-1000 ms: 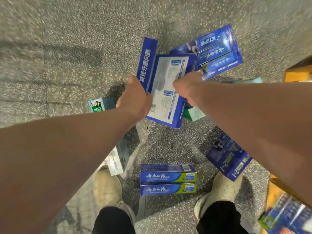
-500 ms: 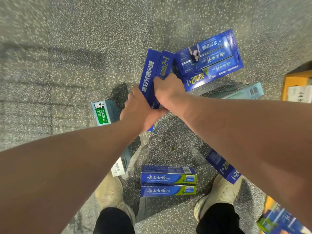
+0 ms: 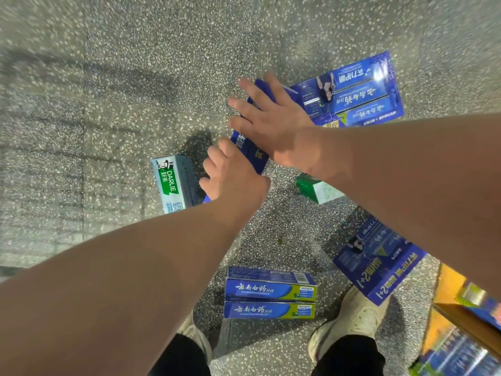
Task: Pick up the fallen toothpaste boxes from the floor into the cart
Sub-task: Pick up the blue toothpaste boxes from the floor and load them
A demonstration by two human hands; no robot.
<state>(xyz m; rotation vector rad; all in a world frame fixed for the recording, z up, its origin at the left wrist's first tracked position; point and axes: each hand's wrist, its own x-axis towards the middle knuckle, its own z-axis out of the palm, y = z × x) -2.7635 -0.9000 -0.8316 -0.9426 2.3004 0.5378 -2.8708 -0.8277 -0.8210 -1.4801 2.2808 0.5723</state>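
A long dark blue box point(image 3: 248, 150) is held up above the speckled floor point(image 3: 108, 104). The left hand point(image 3: 233, 177) is curled tight around its near end, so that grip is closed on the box. The right hand point(image 3: 271, 118) is laid flat on top of the same box with its fingers point(image 3: 245, 104) spread wide.

More toothpaste boxes are seen lying on the floor. A big blue pack point(image 3: 357, 90) is just past the right hand. A DARLIE box point(image 3: 172, 183) is beside the left hand. A green and white box point(image 3: 317, 189) is partly hidden under the right arm. Two blue and green boxes point(image 3: 271, 293) are lying side by side between the two shoes point(image 3: 355, 318). Another big blue pack point(image 3: 379, 261) is lying by the right shoe
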